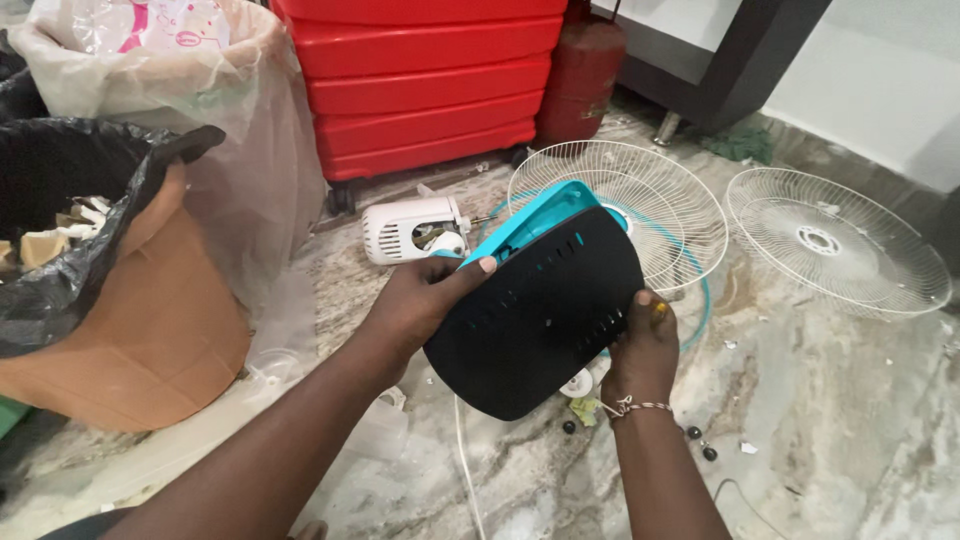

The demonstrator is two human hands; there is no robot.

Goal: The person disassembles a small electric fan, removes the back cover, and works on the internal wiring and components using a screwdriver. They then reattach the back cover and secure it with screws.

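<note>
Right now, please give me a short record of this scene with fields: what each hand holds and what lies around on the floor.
left hand: left hand grips the upper left edge of the black and teal fan base
right hand: right hand holds its lower right edge
behind base: two white fan grilles, white motor housing
left side: bin with black bag
back: red suitcase
floor: marbled floor, small dark bits

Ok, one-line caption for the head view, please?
Both hands, left hand and right hand, hold a black and teal fan base above a marble floor beside two white fan grilles.
</note>
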